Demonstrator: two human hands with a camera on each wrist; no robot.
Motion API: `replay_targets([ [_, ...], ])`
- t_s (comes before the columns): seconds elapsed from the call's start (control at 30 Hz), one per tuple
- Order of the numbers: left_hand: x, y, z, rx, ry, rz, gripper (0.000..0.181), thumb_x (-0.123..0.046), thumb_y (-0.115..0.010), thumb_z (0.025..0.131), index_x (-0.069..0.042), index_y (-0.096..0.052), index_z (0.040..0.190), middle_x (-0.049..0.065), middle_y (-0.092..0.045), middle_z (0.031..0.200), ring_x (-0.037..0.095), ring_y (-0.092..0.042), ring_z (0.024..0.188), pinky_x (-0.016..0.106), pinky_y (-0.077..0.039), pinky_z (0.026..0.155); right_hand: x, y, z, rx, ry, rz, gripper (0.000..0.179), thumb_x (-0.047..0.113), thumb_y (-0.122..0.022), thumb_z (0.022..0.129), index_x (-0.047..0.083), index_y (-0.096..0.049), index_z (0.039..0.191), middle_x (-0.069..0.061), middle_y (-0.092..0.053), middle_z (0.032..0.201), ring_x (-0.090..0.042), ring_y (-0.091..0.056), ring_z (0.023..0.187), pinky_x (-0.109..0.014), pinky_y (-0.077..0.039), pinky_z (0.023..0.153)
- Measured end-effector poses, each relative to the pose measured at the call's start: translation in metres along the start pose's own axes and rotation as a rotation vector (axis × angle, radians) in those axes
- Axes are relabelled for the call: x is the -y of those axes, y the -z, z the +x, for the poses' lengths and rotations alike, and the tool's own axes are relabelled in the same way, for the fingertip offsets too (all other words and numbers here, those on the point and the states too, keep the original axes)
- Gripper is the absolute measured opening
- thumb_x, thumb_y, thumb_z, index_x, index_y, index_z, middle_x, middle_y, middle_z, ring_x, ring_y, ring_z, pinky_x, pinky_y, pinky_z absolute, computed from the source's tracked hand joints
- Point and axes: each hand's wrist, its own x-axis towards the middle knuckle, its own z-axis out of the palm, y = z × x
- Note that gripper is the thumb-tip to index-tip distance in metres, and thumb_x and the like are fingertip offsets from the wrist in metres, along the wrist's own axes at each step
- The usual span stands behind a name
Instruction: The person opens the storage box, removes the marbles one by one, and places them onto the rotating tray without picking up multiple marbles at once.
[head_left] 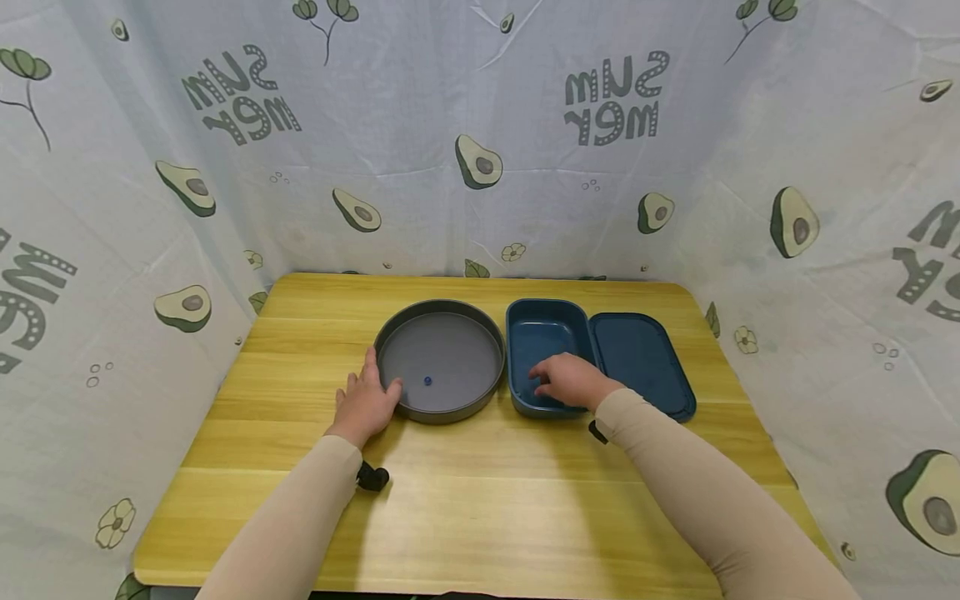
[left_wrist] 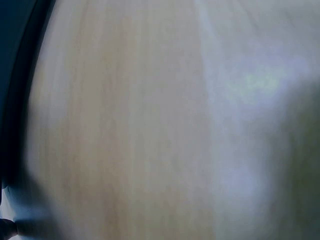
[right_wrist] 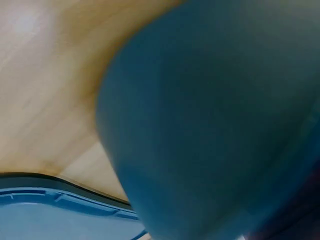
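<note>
In the head view, a round grey pan (head_left: 442,354) stands on the table, with one small blue bead (head_left: 427,381) on its floor. My left hand (head_left: 365,400) rests at the pan's lower left rim, fingers spread and thumb by the edge. To the right of the pan is a deep blue rectangular container (head_left: 547,325). Over its near part my right hand (head_left: 573,380) reaches in, fingers loosely bent downward and apart; nothing shows between them. The container's outer wall (right_wrist: 200,120) fills much of the right wrist view. A dark curved pan side (left_wrist: 20,100) edges the left wrist view.
A flat blue lid (head_left: 641,362) lies against the container's right side, also partly visible as a lid rim (right_wrist: 75,200) in the right wrist view. Everything stands on a wooden table (head_left: 450,517). An avocado-print curtain (head_left: 420,167) surrounds the table's back and sides.
</note>
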Motion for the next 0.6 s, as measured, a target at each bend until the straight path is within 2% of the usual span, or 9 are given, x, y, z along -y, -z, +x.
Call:
replay_targets([
  [0.13,0.000,-0.001,0.001,-0.007,-0.003,0.000,0.091,-0.051,-0.044,0.108,-0.017,0.013,0.170,0.018,-0.015,0.177,0.055,-0.006,0.160,0.076,-0.002,0.125,-0.003,-0.007,0.002,0.001,0.024,-0.030,0.033,0.021,-0.075,0.099,0.008,-0.076,0.129,-0.008,-0.076,0.127,-0.031,-0.071,0.119,-0.045,-0.059,0.100],
  [0.6,0.001,-0.003,0.001,-0.020,0.000,0.005,0.091,-0.052,-0.044,0.108,-0.017,0.012,0.170,0.018,-0.018,0.176,0.054,-0.009,0.160,0.076,-0.003,0.125,-0.006,-0.018,0.006,0.026,0.067,-0.057,0.029,0.020,-0.076,0.097,0.011,-0.078,0.125,-0.005,-0.078,0.119,-0.026,-0.073,0.109,-0.042,-0.060,0.094],
])
